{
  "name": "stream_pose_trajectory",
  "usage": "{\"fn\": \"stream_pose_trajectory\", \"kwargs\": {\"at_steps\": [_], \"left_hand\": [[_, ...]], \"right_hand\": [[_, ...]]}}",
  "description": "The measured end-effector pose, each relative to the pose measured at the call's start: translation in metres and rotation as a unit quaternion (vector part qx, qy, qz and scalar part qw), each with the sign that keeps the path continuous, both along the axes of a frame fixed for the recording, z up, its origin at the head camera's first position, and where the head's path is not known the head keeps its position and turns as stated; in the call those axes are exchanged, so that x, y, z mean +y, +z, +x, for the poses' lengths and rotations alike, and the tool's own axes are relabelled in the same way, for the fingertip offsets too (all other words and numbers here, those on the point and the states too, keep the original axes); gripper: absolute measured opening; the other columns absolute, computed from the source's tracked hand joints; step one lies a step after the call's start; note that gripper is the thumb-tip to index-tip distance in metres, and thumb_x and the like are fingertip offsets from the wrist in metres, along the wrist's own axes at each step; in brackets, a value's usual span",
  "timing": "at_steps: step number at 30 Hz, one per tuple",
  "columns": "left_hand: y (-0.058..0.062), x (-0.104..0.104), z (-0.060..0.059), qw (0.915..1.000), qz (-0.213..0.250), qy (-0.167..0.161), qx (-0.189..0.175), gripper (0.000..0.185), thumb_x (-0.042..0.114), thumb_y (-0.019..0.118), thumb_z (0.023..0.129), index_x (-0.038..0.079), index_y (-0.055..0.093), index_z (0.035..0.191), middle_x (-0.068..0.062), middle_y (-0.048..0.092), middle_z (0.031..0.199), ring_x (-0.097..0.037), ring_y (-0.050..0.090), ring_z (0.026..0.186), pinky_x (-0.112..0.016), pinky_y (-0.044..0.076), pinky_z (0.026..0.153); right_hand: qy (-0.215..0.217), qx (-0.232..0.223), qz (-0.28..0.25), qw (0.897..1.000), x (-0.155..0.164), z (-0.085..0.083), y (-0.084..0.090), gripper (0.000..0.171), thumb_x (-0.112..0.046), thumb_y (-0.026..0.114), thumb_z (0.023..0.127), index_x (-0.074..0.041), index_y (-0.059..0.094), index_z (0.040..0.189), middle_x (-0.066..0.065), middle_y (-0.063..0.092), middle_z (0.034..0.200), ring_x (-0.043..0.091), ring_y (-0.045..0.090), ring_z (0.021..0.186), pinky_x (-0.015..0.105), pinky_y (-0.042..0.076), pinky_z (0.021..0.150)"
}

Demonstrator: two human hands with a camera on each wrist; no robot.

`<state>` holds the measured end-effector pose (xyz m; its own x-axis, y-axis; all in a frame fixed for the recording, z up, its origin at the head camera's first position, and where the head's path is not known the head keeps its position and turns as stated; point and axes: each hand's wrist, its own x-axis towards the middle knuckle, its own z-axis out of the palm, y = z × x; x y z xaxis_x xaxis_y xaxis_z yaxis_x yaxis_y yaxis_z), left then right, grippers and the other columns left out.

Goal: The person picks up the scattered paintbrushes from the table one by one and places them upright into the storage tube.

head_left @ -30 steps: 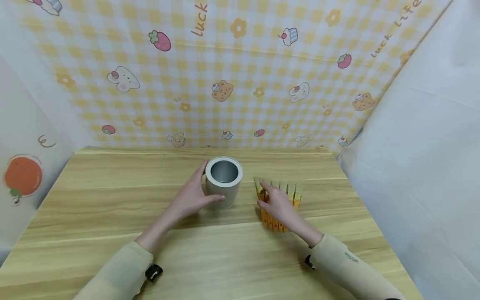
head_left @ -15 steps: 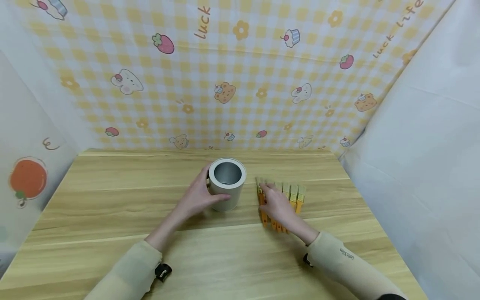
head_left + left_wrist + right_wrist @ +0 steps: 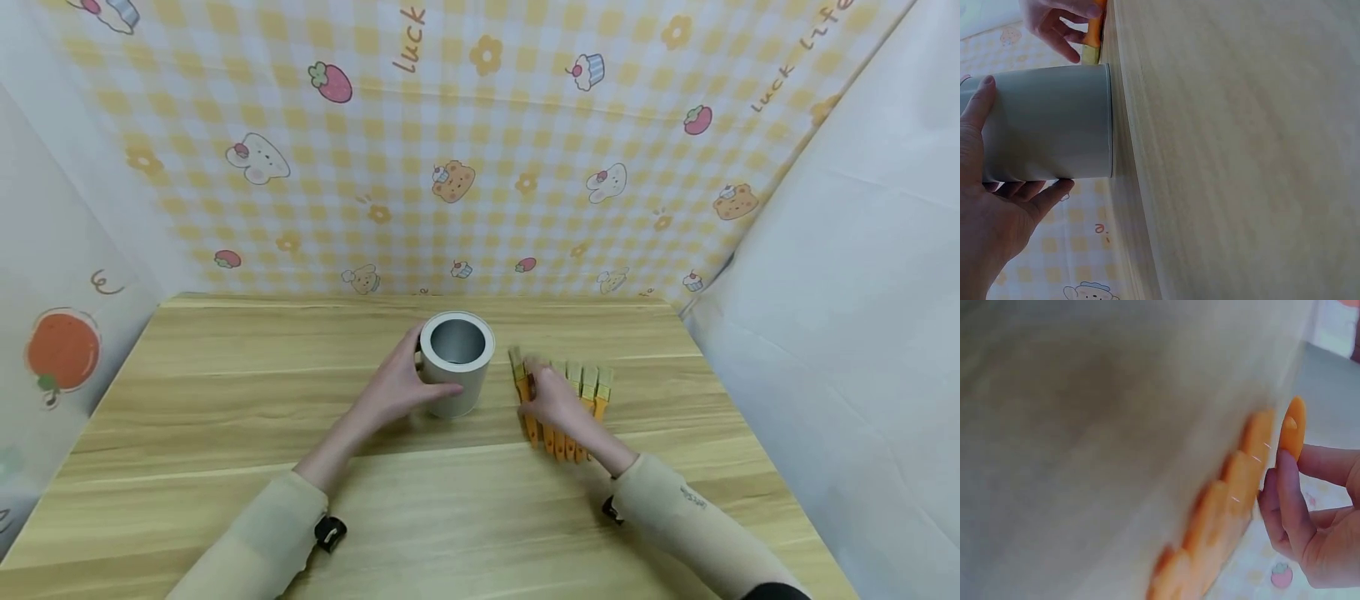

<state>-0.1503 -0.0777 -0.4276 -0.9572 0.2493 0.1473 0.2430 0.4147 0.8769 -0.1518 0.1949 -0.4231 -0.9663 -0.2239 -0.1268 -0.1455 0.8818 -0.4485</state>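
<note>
I read this as the very start of the work: from the head view the grey cup (image 3: 456,364) stands upright near the middle of the wooden table (image 3: 225,400), and its inside looks bare, so as far as I can see no peg has gone in yet. My left hand (image 3: 393,390) sits at about 8 o'clock of the cup, thumb and fingers wrapped round its wall; the left wrist view shows the same, the fingers (image 3: 1035,194) curled under the side of the cup and the thumb along the other side, so that hold is firm. At 3 o'clock of the cup, just beside it, lies a row of orange and yellow clothes pegs (image 3: 581,392), side by side. My right hand (image 3: 553,398) rests on the left end of that row, and the right wrist view shows its fingertips (image 3: 1285,481) pinching one orange peg (image 3: 1294,425), whose end stands out from its neighbours. I judge the first peg is only being picked; the whole row is left to handle.
</note>
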Motion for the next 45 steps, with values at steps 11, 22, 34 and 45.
{"fn": "stream_pose_trajectory", "kwargs": {"at_steps": [11,22,34,45], "left_hand": [[-0.001,-0.007,-0.002,0.9998,0.009,-0.015,0.006,0.104,0.035,0.096,0.070,0.028,0.035,0.155,-0.002,0.052,0.150,-0.030,0.052,0.141,-0.056,0.049,0.115],[-0.002,-0.017,0.003,0.9971,0.032,-0.069,-0.004,0.107,0.022,0.096,0.071,0.025,0.033,0.157,-0.005,0.048,0.152,-0.034,0.049,0.143,-0.057,0.051,0.112],[0.002,-0.021,0.016,0.9922,0.016,-0.122,-0.020,0.107,0.027,0.096,0.072,0.027,0.031,0.158,-0.002,0.048,0.153,-0.029,0.052,0.140,-0.054,0.049,0.115],[0.002,-0.022,0.026,0.9861,0.022,-0.164,-0.015,0.105,0.031,0.094,0.075,0.031,0.030,0.157,-0.006,0.050,0.152,-0.031,0.050,0.141,-0.063,0.047,0.114]], "right_hand": [[-0.032,-0.050,-0.262,0.963,0.012,-0.016,0.056,0.077,0.005,0.071,0.090,0.004,0.031,0.156,0.015,0.054,0.112,0.017,0.057,0.090,0.030,0.064,0.068],[-0.011,0.067,-0.428,0.901,-0.011,-0.011,0.116,0.056,0.003,0.065,0.094,-0.005,0.038,0.143,0.003,0.054,0.103,0.009,0.062,0.086,0.032,0.067,0.070],[0.077,0.123,-0.409,0.901,-0.046,-0.001,0.114,0.030,-0.004,0.064,0.100,-0.001,0.047,0.125,0.020,0.066,0.101,0.019,0.069,0.088,0.034,0.067,0.076],[0.145,0.197,-0.284,0.927,-0.057,0.008,0.092,0.016,-0.016,0.065,0.102,-0.006,0.061,0.115,0.009,0.076,0.103,0.021,0.074,0.095,0.035,0.063,0.089]]}}
